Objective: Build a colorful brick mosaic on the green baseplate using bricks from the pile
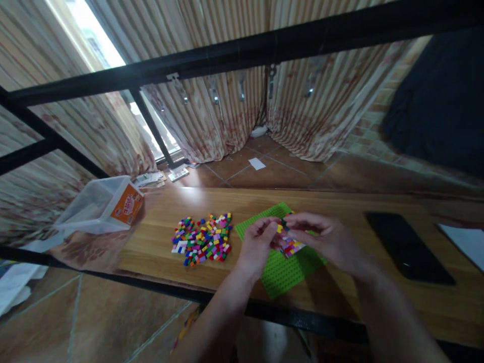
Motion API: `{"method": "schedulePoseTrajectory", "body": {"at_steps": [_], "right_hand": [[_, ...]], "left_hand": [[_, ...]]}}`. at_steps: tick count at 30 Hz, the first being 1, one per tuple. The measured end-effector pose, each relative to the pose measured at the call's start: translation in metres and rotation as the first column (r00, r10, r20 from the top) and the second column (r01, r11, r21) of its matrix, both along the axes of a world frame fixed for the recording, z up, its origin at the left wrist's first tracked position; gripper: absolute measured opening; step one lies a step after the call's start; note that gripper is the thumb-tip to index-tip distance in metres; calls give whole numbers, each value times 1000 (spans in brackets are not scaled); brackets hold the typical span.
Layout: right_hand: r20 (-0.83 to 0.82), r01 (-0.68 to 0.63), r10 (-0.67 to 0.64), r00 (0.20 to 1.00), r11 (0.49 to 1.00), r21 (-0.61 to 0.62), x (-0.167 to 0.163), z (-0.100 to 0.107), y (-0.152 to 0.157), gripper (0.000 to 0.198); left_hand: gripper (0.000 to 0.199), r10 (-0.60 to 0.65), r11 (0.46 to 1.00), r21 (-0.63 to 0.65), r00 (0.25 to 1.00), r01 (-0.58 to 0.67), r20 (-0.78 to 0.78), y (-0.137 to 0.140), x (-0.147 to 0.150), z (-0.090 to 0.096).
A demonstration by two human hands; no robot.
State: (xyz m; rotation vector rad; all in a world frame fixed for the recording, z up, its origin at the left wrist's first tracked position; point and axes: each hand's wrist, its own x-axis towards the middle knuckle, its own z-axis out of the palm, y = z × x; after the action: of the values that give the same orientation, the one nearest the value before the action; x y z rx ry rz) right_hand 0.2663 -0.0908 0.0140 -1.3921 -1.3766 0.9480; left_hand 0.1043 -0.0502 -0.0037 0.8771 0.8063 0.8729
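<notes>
My left hand (257, 242) is closed in a pinch over a green studded baseplate (285, 277), with a small yellow toy brick (280, 228) at its thumb tip. Facing it from the right, my right hand (321, 236) has its thumb and fingers bent together; what they hold, if anything, is hidden. Below and between both hands, a cluster of joined multicoloured bricks (292, 248) shows on the baseplate, partly covered by the fingers. Left of the plate lies a loose pile of small coloured bricks (204, 239).
A clear plastic box (88, 204) with an orange label stands at the table's left end. On the right lie a black phone-like slab (408, 247) and white paper (465, 242). A black metal rail (227, 58) crosses beyond the wooden table (159, 252), before curtains.
</notes>
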Motion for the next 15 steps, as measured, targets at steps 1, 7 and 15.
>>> {"method": "schedulePoseTrajectory", "body": {"at_steps": [1,7,15], "right_hand": [[14,-20,20,1000,1000,-4,-2,0,0,36],[109,-26,21,994,999,40,-5,0,-1,21],[254,82,-105,962,992,99,10,-5,-6,22]], "left_hand": [[37,1,1000,9,1000,-1,-2,0,1,0],[38,4,1000,15,1000,-3,-24,2,9,1],[31,-2,997,73,996,9,-90,0,23,-1]]}}
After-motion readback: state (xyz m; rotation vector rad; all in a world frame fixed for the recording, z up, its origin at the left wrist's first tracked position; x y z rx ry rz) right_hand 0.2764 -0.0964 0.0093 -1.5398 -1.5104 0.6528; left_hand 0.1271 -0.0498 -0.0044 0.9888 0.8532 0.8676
